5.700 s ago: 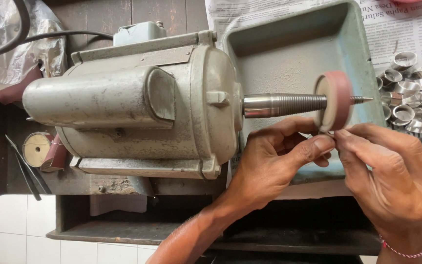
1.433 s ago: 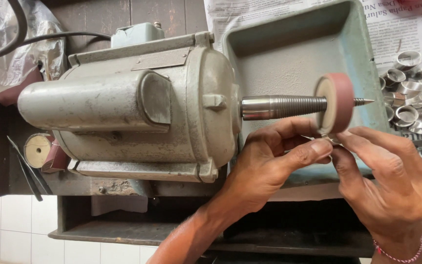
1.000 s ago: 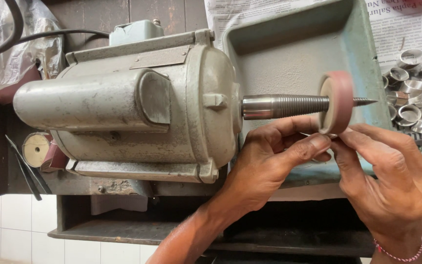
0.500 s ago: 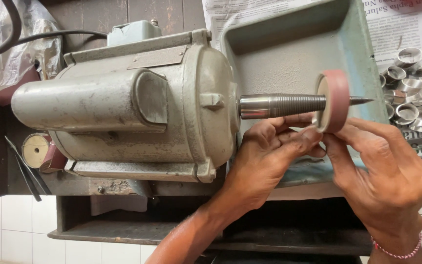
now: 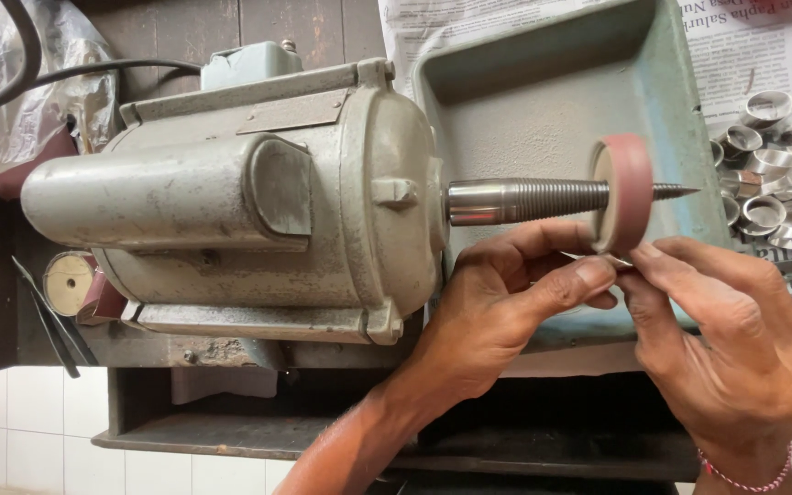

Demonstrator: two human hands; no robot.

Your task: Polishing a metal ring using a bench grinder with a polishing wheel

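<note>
A grey motor (image 5: 231, 202) lies across the bench, its threaded tapered spindle (image 5: 529, 200) pointing right. A reddish-pink wheel (image 5: 625, 192) sits on the spindle. My left hand (image 5: 506, 312) and my right hand (image 5: 735, 339) meet just under the wheel's lower edge. Their fingertips pinch a small silvery metal piece (image 5: 618, 262) between them, right at the wheel. Most of that piece is hidden by my fingers, and its shape cannot be made out.
A green metal tray (image 5: 671, 110) sits behind and under the wheel. Several shiny metal rings (image 5: 781, 165) lie on newspaper at the right. A black cable (image 5: 93, 69) and crumpled plastic (image 5: 2, 82) are at upper left, and a small round disc (image 5: 71, 282) lies beside the motor's base.
My hands stay pinched together under the wheel and have crept slightly up toward its edge. The motor has not moved.
</note>
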